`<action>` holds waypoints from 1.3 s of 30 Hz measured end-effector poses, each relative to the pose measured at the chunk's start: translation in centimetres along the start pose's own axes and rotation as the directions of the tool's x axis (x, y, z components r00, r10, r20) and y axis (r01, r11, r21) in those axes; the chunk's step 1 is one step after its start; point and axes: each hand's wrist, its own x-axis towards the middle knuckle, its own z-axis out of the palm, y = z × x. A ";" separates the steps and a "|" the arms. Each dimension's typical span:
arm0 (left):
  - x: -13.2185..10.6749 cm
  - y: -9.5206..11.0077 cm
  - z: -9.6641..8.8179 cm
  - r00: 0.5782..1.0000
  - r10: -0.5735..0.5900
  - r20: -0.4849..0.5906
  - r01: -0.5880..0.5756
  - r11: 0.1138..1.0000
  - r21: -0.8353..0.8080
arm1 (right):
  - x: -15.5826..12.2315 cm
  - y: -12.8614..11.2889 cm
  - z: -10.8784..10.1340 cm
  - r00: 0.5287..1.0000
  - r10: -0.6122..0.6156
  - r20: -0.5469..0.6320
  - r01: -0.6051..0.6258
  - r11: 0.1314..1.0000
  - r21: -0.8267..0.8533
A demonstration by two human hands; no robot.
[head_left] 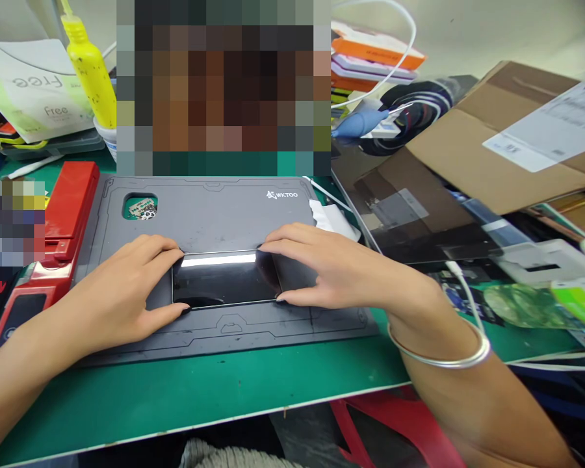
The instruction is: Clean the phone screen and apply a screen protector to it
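Note:
A black phone [224, 281] lies face up, lengthwise left to right, on a grey work mat [199, 208] marked WKTOO. My left hand [121, 292] grips the phone's left end, fingers over the top edge and thumb at the bottom corner. At the phone's right end my right hand [322, 270] holds it the same way, fingers curled on the top corner and thumb along the lower edge. A silver bangle [443, 354] circles my right wrist. A strip of light reflects along the screen's upper edge.
A red tool case [71, 208] lies left of the mat, a yellow squeeze bottle [90, 68] behind it. Cardboard boxes [497, 143], a dark glossy panel [409, 214], white cables and packaging crowd the right side. The mat's cutout [140, 207] holds small parts. Green bench mat [199, 390] runs in front.

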 end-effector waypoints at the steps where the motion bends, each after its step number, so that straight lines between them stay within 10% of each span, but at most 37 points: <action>1: 0.0 0.0 0.0 1.000 0.001 -0.003 -0.001 1.000 0.001 | 0.0 0.0 0.0 1.000 0.001 -0.002 -0.001 1.000 0.002; 39: 0.1 0.2 0.3 1.000 0.021 -0.022 -0.020 0.997 0.072 | 0.1 -0.7 0.1 0.999 0.048 -0.013 -0.049 0.996 -0.073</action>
